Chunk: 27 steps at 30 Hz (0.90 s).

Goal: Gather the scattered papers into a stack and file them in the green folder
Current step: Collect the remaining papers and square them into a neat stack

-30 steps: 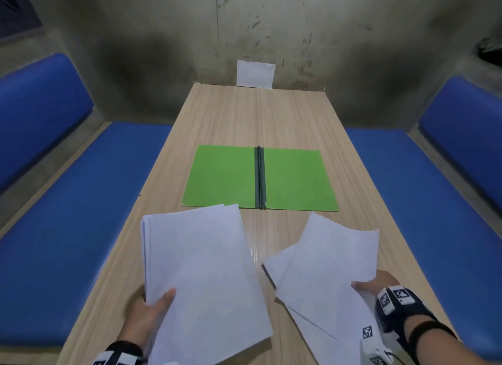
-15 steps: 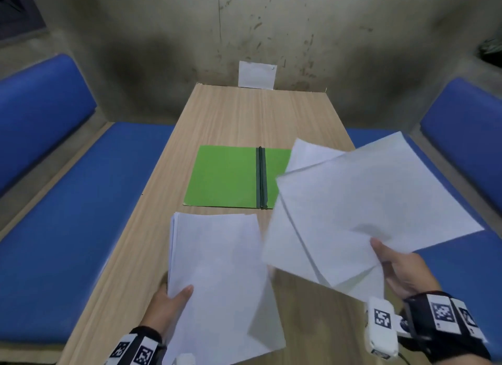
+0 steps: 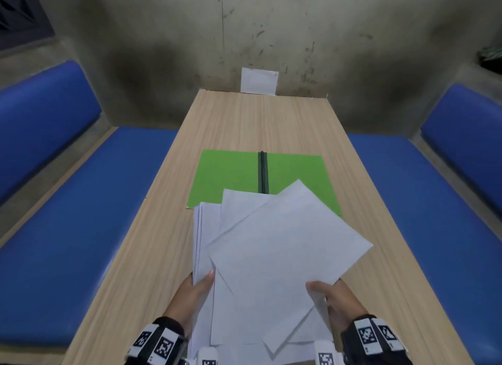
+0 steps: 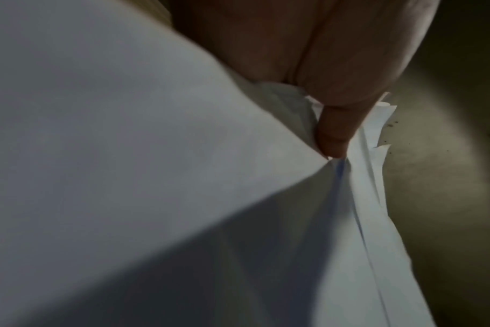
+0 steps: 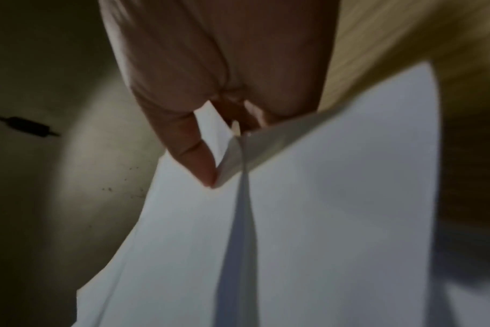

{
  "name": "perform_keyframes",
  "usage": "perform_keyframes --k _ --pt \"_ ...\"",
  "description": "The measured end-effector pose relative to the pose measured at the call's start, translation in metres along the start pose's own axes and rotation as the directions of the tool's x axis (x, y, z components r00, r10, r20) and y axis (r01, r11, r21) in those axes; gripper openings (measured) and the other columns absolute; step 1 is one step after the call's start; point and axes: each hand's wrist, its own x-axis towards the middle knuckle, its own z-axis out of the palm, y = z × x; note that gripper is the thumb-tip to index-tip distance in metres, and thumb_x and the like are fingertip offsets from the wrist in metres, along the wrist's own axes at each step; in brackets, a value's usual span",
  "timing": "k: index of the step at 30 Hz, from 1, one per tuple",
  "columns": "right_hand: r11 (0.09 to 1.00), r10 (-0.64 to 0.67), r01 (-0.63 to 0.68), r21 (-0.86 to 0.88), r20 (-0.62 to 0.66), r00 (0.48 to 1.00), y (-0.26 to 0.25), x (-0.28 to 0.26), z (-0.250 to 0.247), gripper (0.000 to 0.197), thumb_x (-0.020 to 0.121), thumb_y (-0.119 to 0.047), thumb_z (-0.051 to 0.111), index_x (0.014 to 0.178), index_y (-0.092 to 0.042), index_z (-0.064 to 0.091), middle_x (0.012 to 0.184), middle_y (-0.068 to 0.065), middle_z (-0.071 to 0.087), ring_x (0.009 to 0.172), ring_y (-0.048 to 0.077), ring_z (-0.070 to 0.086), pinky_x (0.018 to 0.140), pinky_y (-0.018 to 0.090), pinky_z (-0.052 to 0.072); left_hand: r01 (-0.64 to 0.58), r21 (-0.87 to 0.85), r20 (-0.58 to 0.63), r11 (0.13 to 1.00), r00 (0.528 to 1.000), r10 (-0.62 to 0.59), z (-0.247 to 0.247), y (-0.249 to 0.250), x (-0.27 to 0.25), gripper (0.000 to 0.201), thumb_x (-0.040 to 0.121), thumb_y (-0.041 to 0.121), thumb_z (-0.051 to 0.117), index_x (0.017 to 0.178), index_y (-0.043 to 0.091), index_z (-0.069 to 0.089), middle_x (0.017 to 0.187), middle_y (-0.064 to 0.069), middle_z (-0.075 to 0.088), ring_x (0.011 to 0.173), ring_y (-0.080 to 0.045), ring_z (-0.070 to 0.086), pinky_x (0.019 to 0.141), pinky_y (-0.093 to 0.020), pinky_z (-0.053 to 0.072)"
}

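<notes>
Wooden table [image 3: 244, 125]: green folder [image 3: 228, 174] open flat, spine pointing away. Both hands, left hand [image 3: 194, 296] and right hand [image 3: 339, 302], pinch papers [image 3: 271, 256], top sheets skewed right.

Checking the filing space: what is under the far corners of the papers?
The open green folder lies on the table; the papers cover its near edge. Whatever lies beneath them is hidden.
</notes>
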Motion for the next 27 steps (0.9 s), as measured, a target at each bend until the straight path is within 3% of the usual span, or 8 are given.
perform_keyframes --k 3,6,9,13,18,20,23,27 --pt "0.995 0.060 -0.055 -0.077 0.057 0.997 0.004 -0.003 0.006 0.042 0.063 0.001 0.076 0.104 -0.004 0.065 0.095 0.009 0.075 0.093 0.028 0.068 0.079 0.036 0.050 -0.022 -0.001 -0.005 1.000 1.000 0.022 0.001 0.001 0.002 0.052 0.078 0.054 0.061 0.118 0.021 0.061 0.119 -0.002 0.068 0.113 -0.024 0.061 0.104 -0.047 0.040" --pt "0.984 0.141 -0.125 -0.129 0.125 0.982 0.008 -0.001 0.006 0.076 0.027 -0.011 0.091 0.098 0.001 0.067 0.092 0.013 0.076 0.094 0.035 0.067 0.092 0.043 0.049 -0.070 0.040 -0.160 0.997 0.984 0.075 -0.003 0.002 0.004 0.092 0.069 0.083 0.038 0.139 0.023 0.039 0.142 0.006 0.040 0.136 -0.021 0.035 0.115 -0.046 0.025" --pt "0.979 0.142 -0.123 -0.164 0.109 0.984 0.003 -0.006 0.008 0.030 0.062 0.012 0.073 0.089 0.000 0.067 0.072 0.005 0.077 0.082 0.029 0.067 0.076 0.035 0.051 0.005 -0.060 -0.097 0.998 0.995 -0.011 -0.009 0.006 0.004 0.123 0.044 0.097 0.035 0.141 0.023 0.035 0.149 -0.003 0.038 0.138 -0.026 0.033 0.118 -0.048 0.019" --pt "0.977 0.096 -0.090 -0.192 0.022 0.995 -0.001 -0.006 0.008 0.020 0.074 0.013 0.064 0.088 0.000 0.068 0.079 0.009 0.076 0.085 0.029 0.067 0.075 0.033 0.051 0.049 -0.117 0.090 0.992 0.995 -0.039 -0.008 0.029 -0.008 0.137 0.024 0.084 0.067 0.135 0.007 0.043 0.129 -0.009 0.060 0.123 -0.026 0.051 0.105 -0.045 0.038" --pt "0.968 -0.041 0.043 -0.247 0.012 0.999 -0.011 -0.015 0.014 0.019 0.076 0.003 0.067 0.092 -0.008 0.068 0.088 0.002 0.072 0.088 0.017 0.065 0.076 0.025 0.048 -0.035 0.127 0.382 0.991 0.924 -0.017 0.000 0.068 -0.035 0.074 0.042 0.058 0.082 0.104 0.023 0.062 0.101 0.004 0.075 0.085 -0.003 0.071 0.066 -0.017 0.054" --pt "0.961 -0.094 0.105 -0.257 0.055 0.994 -0.018 -0.019 0.020 0.023 0.078 0.004 0.063 0.091 -0.014 0.067 0.087 -0.002 0.073 0.090 0.015 0.066 0.075 0.024 0.048 -0.182 0.416 0.314 0.891 0.948 0.046 0.007 0.069 -0.035 0.057 0.062 0.046 0.077 0.110 0.026 0.053 0.097 0.013 0.071 0.085 0.010 0.065 0.074 -0.012 0.051" --pt "0.932 -0.150 0.169 -0.319 0.084 0.985 -0.026 -0.024 0.030 0.017 0.086 -0.005 0.058 0.085 -0.020 0.063 0.087 -0.004 0.068 0.093 0.016 0.062 0.079 0.024 0.042 -0.277 0.622 0.136 0.733 0.959 0.247 0.013 0.068 -0.034 0.027 0.083 0.028 0.062 0.106 0.035 0.050 0.110 -0.002 0.065 0.102 -0.014 0.061 0.094 -0.034 0.046" --pt "0.845 -0.307 0.323 -0.426 0.107 0.945 -0.041 -0.028 0.034 0.026 0.082 -0.002 0.059 0.063 -0.019 0.054 0.058 -0.013 0.061 0.054 0.001 0.052 0.058 0.020 0.041 -0.327 0.630 0.008 0.704 0.910 0.415 0.013 0.073 -0.037 0.017 0.077 0.034 0.063 0.091 0.031 0.054 0.087 -0.006 0.060 0.078 -0.020 0.054 0.069 -0.026 0.039"
